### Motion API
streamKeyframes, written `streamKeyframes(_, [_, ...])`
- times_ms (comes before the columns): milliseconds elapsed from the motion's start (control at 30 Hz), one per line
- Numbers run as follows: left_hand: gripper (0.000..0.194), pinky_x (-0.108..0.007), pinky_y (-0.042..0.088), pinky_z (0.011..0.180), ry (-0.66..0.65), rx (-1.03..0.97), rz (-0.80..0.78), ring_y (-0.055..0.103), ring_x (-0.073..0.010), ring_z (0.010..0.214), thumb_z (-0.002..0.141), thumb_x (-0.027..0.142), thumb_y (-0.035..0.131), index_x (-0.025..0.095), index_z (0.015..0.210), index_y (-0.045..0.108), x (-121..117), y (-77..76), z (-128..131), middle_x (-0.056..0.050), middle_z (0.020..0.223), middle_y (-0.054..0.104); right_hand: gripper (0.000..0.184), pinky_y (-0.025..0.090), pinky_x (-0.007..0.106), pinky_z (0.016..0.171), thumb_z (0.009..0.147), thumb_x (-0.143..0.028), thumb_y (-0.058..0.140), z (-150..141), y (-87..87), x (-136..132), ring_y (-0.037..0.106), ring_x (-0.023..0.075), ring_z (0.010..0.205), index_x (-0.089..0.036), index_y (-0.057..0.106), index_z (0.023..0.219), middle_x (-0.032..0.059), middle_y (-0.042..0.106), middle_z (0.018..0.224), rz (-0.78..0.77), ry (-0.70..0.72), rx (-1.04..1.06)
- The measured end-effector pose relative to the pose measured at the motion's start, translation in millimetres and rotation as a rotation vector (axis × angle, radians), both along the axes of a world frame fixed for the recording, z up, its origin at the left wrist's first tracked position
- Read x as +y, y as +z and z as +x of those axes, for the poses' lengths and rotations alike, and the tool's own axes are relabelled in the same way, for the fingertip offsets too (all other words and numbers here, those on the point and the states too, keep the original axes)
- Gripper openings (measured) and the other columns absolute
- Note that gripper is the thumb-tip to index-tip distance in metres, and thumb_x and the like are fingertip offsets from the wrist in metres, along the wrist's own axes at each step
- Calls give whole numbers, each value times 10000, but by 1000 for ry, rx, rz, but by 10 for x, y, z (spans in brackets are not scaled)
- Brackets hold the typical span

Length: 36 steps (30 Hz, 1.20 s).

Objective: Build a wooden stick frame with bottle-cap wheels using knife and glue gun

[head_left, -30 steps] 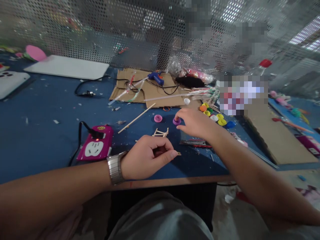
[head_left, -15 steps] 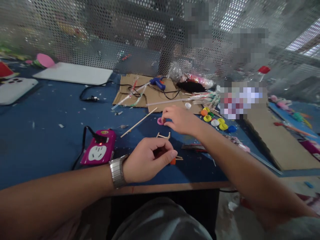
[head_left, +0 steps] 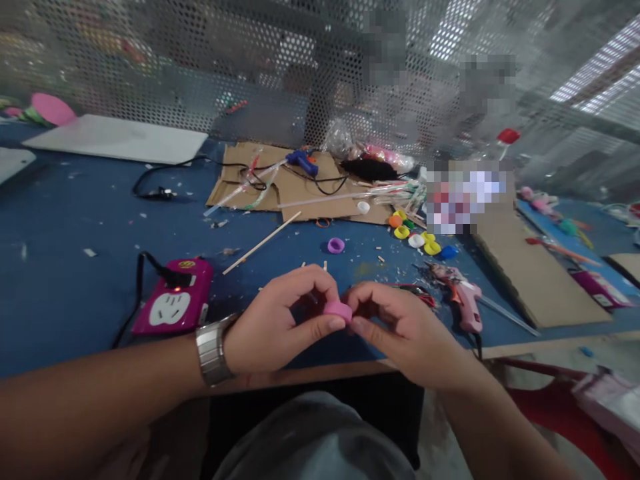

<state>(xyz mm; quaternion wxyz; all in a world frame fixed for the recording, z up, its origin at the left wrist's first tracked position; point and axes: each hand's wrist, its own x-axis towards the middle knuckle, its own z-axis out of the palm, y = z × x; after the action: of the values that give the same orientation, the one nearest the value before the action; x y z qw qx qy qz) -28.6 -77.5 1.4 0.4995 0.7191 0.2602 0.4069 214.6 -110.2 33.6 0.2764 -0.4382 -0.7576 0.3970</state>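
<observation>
A pink bottle cap (head_left: 338,311) is pinched between the thumb and fingers of my left hand (head_left: 285,320) and touched on its right side by the fingertips of my right hand (head_left: 405,330). Both hands are closed around it above the table's front edge. Just behind my left hand, tips of thin wooden sticks (head_left: 325,265) show; the rest of them is hidden. A purple bottle cap (head_left: 336,246) lies on the blue table beyond my hands. A long wooden stick (head_left: 263,243) lies to its left.
A magenta power strip (head_left: 173,300) with a plug stands left of my hands. At right lie a pink glue gun (head_left: 467,303), coloured caps (head_left: 401,232) and cardboard (head_left: 543,273). A blue glue gun (head_left: 303,162) rests on cardboard at the back.
My right hand has lifted the pink bottle cap from the table and brought it back to my left hand. The purple cap and pink glue gun have come into view.
</observation>
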Motion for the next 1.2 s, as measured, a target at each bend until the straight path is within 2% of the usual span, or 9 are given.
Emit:
streamKeyframes(67, [204, -291, 558, 739, -9, -13, -137, 660, -158, 805, 1026, 340, 798, 176, 970, 691, -14, -4, 16, -38, 912, 705, 151, 624, 378, 909, 1105, -314, 660, 157, -93, 3, 770, 232, 1004, -275, 711, 1242, 57, 805, 1152, 170, -126, -146])
streamKeyframes(167, [254, -268, 559, 700, 21, -73, -325, 665, -138, 758, 998, 349, 837, 167, 952, 665, 11, -17, 34, -27, 892, 695, 285, 571, 587, 1110, 1099, -315, 639, 489, -249, 72, 710, 379, 1304, -223, 703, 1362, 165, 765, 1383, 398, -250, -472])
streamKeyframes(267, [274, -248, 573, 724, 104, -129, -349, 654, -122, 783, 953, 314, 882, 162, 893, 663, 85, -28, 36, -19, 922, 660, 301, 555, 685, 1093, 1051, -259, 685, 736, -396, 132, 717, 438, 1249, -204, 744, 1342, 176, 789, 1333, 399, -226, -667])
streamKeyframes(433, [279, -250, 614, 875, 222, -157, -332, 706, -143, 976, 863, 295, 970, 147, 819, 737, 178, -29, 27, -72, 1156, 718, 248, 605, 605, 1012, 1092, -262, 653, 798, -483, 129, 740, 378, 1124, -192, 760, 1304, 157, 785, 1216, 384, -209, -642])
streamKeyframes(633, [295, -238, 659, 773, 182, -234, -554, 785, -144, 809, 838, 381, 1021, 166, 927, 839, 184, -45, 32, -53, 896, 839, 206, 631, 422, 914, 1046, -316, 770, 687, -335, -64, 781, 283, 1038, -244, 706, 1229, 90, 780, 1152, 478, -343, -394])
streamKeyframes(833, [307, -174, 673, 753, 154, -385, -609, 851, -151, 864, 786, 395, 1055, 171, 772, 846, 168, 11, 62, -43, 988, 869, 221, 577, 278, 649, 1032, -278, 774, 349, -211, -397, 771, 177, 729, -296, 635, 1203, -35, 800, 910, 229, -333, -153])
streamKeyframes(1000, [275, -144, 667, 717, 75, -432, -682, 869, -155, 915, 841, 351, 1022, 160, 762, 841, 148, 78, 61, -68, 1269, 870, 253, 633, 274, 807, 1061, -256, 730, 158, -139, -455, 811, 175, 889, -318, 672, 1299, -15, 835, 1098, 297, -340, -150])
streamKeyframes(1100, [285, -141, 659, 664, 30, -458, -722, 863, -147, 842, 836, 364, 1024, 154, 790, 837, 147, 89, 45, -82, 1178, 895, 342, 644, 321, 957, 1111, -288, 662, 120, -97, -469, 809, 227, 1129, -318, 661, 1452, 39, 822, 1318, 338, -316, -152])
streamKeyframes(1200, [277, -142, 669, 673, 41, -466, -726, 864, -152, 846, 824, 373, 1032, 161, 822, 853, 150, 86, 36, -72, 1053, 907, 403, 650, 317, 917, 1144, -287, 603, 91, -73, -500, 792, 227, 1146, -340, 640, 1542, 45, 802, 1327, 291, -268, -119])
